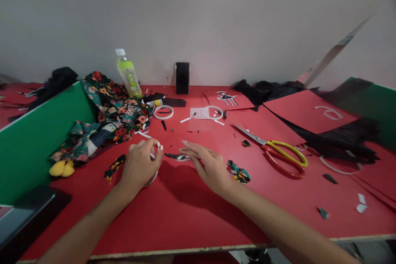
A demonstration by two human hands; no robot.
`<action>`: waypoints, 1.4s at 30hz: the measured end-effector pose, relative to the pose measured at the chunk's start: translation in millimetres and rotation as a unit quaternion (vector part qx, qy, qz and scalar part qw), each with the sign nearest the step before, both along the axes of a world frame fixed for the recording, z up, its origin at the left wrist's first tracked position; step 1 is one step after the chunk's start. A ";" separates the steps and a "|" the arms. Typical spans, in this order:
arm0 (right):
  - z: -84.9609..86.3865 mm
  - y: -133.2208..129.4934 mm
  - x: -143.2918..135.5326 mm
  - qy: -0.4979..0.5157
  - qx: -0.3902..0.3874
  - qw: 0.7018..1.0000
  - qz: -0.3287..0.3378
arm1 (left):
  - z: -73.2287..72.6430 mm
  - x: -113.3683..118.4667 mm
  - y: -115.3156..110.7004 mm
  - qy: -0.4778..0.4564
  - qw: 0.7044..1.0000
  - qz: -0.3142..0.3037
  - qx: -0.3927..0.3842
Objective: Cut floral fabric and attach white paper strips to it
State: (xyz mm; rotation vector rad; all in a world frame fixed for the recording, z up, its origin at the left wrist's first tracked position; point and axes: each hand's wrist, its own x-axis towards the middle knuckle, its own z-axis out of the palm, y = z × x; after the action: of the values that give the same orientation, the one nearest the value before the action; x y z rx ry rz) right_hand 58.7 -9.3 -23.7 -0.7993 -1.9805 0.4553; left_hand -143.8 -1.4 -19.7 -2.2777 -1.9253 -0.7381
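My left hand (140,163) pinches a small white piece (159,145) between thumb and fingertips, with a white tape roll (151,179) partly hidden under the palm. To its right, my right hand (210,165) hovers low over the red table with fingers stretched out, beside a small black and white strip (177,156). A floral fabric scrap (238,172) lies just right of my right wrist, and another floral scrap (114,167) lies left of my left hand. Ahead are a sheet of white dots (199,113) and a second tape roll (163,112).
Yellow-and-red scissors (269,144) lie at right, near red paper sheets (309,111) and black fabric (269,90). A green bottle (129,75), floral cloth (108,103) and an upright phone (182,78) stand or lie toward the back. A green divider (40,132) borders the left.
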 end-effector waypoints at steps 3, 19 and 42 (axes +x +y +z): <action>-1.7 1.9 0.2 0.002 -0.007 1.000 0.002 | -5.0 -5.1 7.2 0.006 1.000 0.009 -0.020; -2.6 3.6 -8.8 0.147 -0.218 0.965 0.001 | -18.4 -11.2 15.8 -0.073 0.993 -0.049 0.072; 32.6 -40.4 -48.8 0.557 -0.330 0.762 -0.008 | 38.9 46.9 -44.0 -0.373 0.919 -0.119 0.048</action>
State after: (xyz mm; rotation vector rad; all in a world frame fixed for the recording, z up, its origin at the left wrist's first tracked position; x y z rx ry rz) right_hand 10.0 -49.7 8.9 -0.6770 -0.6538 1.3041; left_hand -96.8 -45.4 19.2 -2.3921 -1.7603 -1.9151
